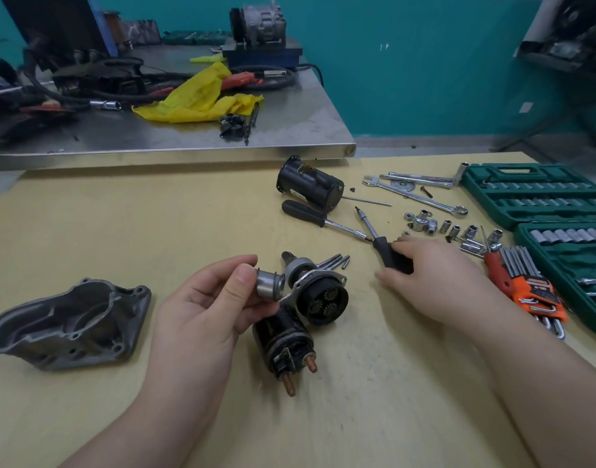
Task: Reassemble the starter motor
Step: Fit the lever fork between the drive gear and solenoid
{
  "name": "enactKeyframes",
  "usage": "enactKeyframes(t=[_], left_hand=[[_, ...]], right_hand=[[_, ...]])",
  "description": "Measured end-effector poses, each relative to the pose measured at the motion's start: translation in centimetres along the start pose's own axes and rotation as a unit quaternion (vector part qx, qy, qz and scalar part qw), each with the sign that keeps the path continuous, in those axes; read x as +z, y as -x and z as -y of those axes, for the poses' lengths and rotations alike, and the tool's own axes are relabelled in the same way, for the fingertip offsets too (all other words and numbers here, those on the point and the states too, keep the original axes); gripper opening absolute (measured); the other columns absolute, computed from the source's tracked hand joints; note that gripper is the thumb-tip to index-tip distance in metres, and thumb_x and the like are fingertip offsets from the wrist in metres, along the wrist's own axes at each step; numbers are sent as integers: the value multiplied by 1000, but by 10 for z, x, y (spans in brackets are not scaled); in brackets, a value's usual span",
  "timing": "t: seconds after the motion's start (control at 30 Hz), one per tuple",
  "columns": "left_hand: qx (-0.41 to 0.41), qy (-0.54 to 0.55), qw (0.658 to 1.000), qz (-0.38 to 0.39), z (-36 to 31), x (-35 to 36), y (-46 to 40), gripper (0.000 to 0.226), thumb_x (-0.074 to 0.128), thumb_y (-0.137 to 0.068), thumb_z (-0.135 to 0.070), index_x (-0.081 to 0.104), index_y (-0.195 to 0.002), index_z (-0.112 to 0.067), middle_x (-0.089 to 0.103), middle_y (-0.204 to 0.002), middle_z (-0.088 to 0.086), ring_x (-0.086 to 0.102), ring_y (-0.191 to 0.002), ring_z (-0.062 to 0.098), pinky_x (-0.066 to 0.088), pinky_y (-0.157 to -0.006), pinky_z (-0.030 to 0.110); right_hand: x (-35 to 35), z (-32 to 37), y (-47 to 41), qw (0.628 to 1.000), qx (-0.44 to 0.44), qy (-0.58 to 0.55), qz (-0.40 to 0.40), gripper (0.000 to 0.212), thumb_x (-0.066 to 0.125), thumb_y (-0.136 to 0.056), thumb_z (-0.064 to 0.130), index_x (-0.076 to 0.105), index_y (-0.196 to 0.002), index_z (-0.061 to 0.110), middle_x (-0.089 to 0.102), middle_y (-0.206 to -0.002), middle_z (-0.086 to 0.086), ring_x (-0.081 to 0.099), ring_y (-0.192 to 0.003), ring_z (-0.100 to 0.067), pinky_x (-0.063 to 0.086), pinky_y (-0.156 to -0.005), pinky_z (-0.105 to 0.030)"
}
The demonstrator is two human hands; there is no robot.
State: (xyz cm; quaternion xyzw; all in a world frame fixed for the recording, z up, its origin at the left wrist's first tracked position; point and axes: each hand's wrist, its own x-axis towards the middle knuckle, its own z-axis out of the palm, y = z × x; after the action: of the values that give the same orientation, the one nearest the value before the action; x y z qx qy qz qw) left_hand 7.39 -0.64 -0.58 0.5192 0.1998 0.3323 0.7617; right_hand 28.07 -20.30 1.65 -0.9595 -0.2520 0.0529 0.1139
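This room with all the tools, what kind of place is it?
Probably a car repair workshop: a green plastic socket set case, loose silver wrenches, and a black cylindrical starter motor body lie on the workbench.

bare tabletop [155,224] open centre-left, loose sockets [455,231] and socket case [533,194] crowding right

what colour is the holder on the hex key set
Orange, on the hex key set beside the green socket case; head view.

Matt pale wooden table [188,214]; dull grey cast-metal housing [67,329]; glossy black solenoid [283,336]
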Motion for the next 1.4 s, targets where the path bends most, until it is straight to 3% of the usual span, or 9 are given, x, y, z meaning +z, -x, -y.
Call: enactKeyframes(t=[0.2, 0.43, 0.67, 0.8, 0.9, 0.97, 1.1, 1.23, 1.4], left_hand=[[0, 31, 999, 6, -4, 3, 3, 41, 83, -85, -54, 81, -108, -19, 74, -92, 13, 81, -89, 41, 67, -72, 38], [38, -8, 999, -3, -8, 1, 3, 45, 97, -73, -49, 71, -104, -28, 80, -109, 15, 79, -87, 30, 66, -82, 34], [62, -90, 994, -23, -8, 0, 7, 42, 93, -73, -31, 82, -113, -35, 82, -113, -2, 81, -99, 22, 61, -84, 18], [80, -102, 992, -6, -9, 1, 9, 53, 86, -78, -21, 79, -125, -46, 78, -117, 5, 77, -113, 24, 56, -102, 20], [88, -105, 991, 8, -9, 3, 8, 58, 85, -76, -18, 77, -126, -47, 77, -108, -4, 77, -107, 17, 58, -96, 19], [94, -97, 991, 19, -9, 5, 8, 59, 87, -69, -17, 77, -120, -44, 76, -100, -8, 75, -100, 12, 59, -86, 18], [106, -126, 986, 32, -9, 3, 11, 45, 100, -65, -16, 81, -103, -31, 81, -102, -3, 76, -98, 10, 59, -81, 16], [141, -129, 978, 81, -9, 3, 19, 28, 86, -78, -19, 84, -103, -30, 81, -105, 1, 76, -100, 14, 59, -84, 19], [176, -155, 968, 92, -11, 6, 24, 24, 82, -84, -26, 81, -108, -31, 80, -109, -2, 76, -101, 12, 59, -86, 17]], right_hand=[[4, -7, -8, 1000, 19, -3, -22, 28, 52, -97, 7, 77, -109, 10, 63, -134, -6, 56, -123, -31, 51, -98, -44], [3, -8, -8, 996, 43, -7, -74, 21, 60, -98, 26, 77, -108, 17, 74, -109, -5, 65, -102, -30, 59, -87, -45], [4, -3, -6, 998, 39, 24, -49, 33, 65, -91, 27, 75, -121, 22, 70, -111, -4, 63, -103, -27, 59, -84, -41], [7, -6, -8, 993, 47, -3, -105, 47, 62, -92, 11, 64, -138, 22, 70, -122, -5, 64, -113, -29, 57, -91, -44], [5, 2, 0, 957, 0, -157, -246, 63, 66, -88, 5, 55, -147, 25, 73, -114, 7, 65, -109, -22, 54, -94, -38], [8, 19, 15, 923, -95, -267, -259, 59, 68, -88, 2, 61, -141, 27, 73, -106, 19, 66, -99, -12, 54, -90, -27], [22, 51, 47, 863, -206, -425, -178, 45, 64, -86, 5, 70, -123, 29, 74, -103, 15, 71, -96, -16, 55, -81, -22], [23, 65, 60, 760, -184, -623, -25, 38, 56, -83, 0, 78, -103, 23, 78, -95, 3, 72, -88, -6, 53, -73, -16], [18, 64, 64, 710, -175, -682, 15, 27, 65, -80, 20, 80, -101, 23, 75, -93, -9, 65, -77, -19, 49, -63, -27]])
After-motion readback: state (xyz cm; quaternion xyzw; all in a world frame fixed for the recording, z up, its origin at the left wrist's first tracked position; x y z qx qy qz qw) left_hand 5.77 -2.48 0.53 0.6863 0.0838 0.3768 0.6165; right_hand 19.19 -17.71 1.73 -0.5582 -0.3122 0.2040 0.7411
